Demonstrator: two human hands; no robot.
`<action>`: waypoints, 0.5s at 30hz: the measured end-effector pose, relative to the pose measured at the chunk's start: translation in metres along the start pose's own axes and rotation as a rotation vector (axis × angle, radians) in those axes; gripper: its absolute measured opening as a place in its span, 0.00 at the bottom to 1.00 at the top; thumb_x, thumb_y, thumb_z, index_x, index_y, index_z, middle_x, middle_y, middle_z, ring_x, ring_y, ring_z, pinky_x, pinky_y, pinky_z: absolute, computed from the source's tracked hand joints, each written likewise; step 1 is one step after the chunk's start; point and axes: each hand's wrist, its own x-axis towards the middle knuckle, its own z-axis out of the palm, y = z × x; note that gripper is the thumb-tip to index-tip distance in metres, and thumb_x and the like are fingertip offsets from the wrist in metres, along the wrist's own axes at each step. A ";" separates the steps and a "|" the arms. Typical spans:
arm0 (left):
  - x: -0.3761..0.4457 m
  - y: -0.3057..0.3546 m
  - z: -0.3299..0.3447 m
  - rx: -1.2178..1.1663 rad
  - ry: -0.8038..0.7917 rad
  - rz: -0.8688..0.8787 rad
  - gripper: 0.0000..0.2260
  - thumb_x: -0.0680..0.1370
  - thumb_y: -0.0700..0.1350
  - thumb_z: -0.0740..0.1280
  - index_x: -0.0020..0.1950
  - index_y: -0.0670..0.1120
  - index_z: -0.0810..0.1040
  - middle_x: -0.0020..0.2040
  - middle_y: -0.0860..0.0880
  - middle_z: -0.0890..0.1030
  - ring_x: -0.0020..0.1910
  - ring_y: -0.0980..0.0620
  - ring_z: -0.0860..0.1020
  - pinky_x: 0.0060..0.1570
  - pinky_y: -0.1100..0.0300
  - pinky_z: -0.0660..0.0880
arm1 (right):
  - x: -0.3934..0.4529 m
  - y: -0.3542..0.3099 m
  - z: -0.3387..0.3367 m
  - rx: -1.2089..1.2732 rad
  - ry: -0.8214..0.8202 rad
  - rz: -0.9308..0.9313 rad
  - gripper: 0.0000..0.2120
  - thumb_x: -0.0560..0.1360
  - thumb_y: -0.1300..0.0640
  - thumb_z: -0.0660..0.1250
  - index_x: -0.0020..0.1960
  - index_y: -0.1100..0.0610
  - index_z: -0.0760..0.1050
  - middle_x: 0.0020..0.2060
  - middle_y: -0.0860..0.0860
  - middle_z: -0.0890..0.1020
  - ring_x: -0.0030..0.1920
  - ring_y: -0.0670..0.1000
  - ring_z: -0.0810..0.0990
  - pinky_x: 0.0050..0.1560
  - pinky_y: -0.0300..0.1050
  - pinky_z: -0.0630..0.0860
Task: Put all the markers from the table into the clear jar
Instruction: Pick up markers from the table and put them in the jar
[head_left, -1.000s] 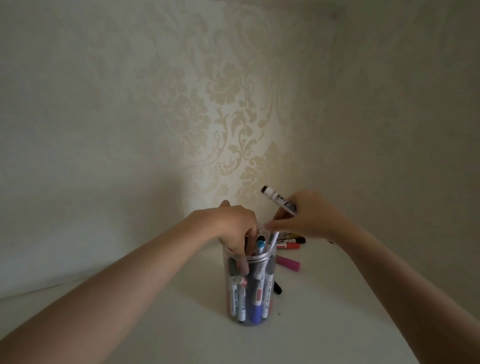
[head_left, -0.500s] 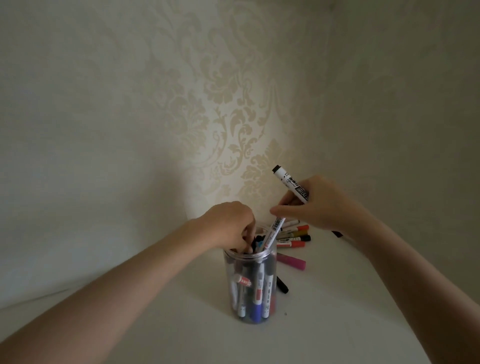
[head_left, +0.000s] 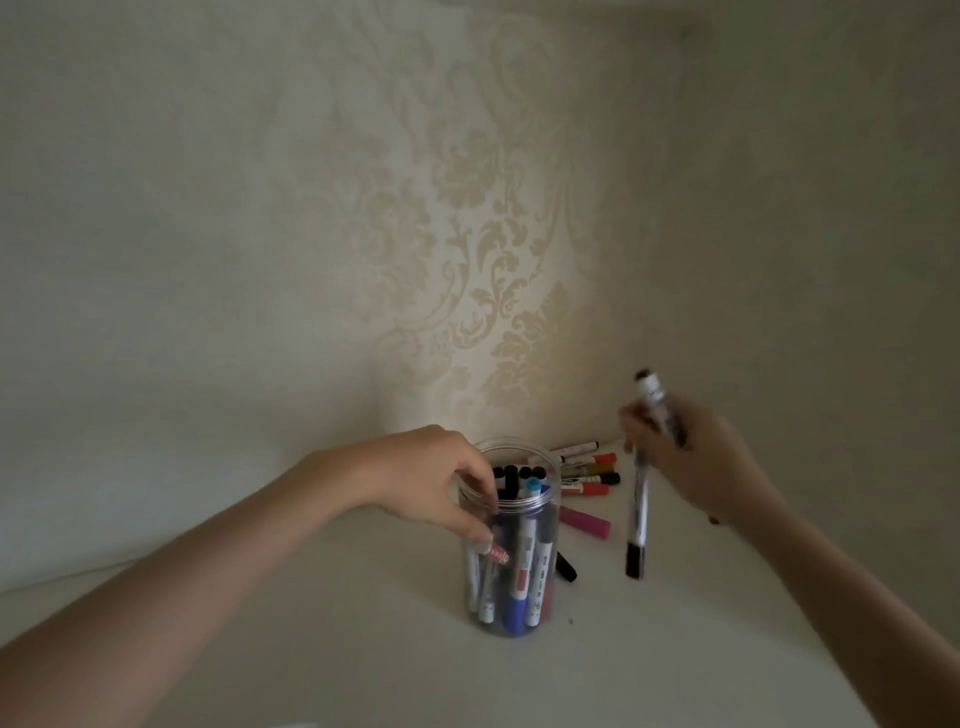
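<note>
The clear jar (head_left: 519, 621) stands on the white table (head_left: 363, 649) with several markers upright inside it. My left hand (head_left: 426, 478) grips the jar's left side at the rim, fingers curled over the wall. My right hand (head_left: 696, 467) is lifted to the right of the jar, apart from it. It holds a white marker (head_left: 652, 397) that sticks up from the fist. A second black-capped marker (head_left: 637, 519) hangs down from its fingers, blurred. Loose markers (head_left: 589, 470) lie in a pile behind the jar.
A pink marker (head_left: 586, 522) and a black one (head_left: 566, 567) lie just right of the jar. Patterned wallpaper walls (head_left: 493, 260) close in the table at the back and on the right, forming a corner behind the marker pile.
My right hand has swung from above the jar's mouth out to the right, taking both markers with it. My left hand slid from the rim's top down onto the jar's left side.
</note>
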 end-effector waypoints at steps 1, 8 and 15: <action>0.001 0.001 0.001 0.019 -0.009 -0.012 0.14 0.70 0.58 0.76 0.53 0.56 0.83 0.55 0.60 0.82 0.52 0.67 0.77 0.56 0.66 0.73 | -0.006 0.010 0.012 -0.106 -0.061 0.002 0.06 0.76 0.49 0.68 0.46 0.51 0.76 0.35 0.50 0.82 0.32 0.49 0.79 0.32 0.40 0.72; 0.023 0.026 -0.003 0.098 -0.334 -0.158 0.13 0.73 0.54 0.74 0.54 0.51 0.81 0.47 0.49 0.81 0.26 0.54 0.73 0.29 0.64 0.72 | -0.041 0.062 0.063 -0.238 -0.221 0.093 0.08 0.75 0.46 0.68 0.43 0.49 0.73 0.34 0.47 0.82 0.34 0.46 0.80 0.35 0.39 0.74; 0.023 0.045 -0.030 0.198 0.019 -0.008 0.11 0.75 0.58 0.70 0.46 0.51 0.83 0.39 0.60 0.79 0.39 0.62 0.76 0.38 0.65 0.71 | -0.039 0.080 0.084 -0.296 -0.273 0.186 0.10 0.75 0.43 0.68 0.45 0.50 0.75 0.34 0.44 0.79 0.32 0.42 0.76 0.29 0.33 0.67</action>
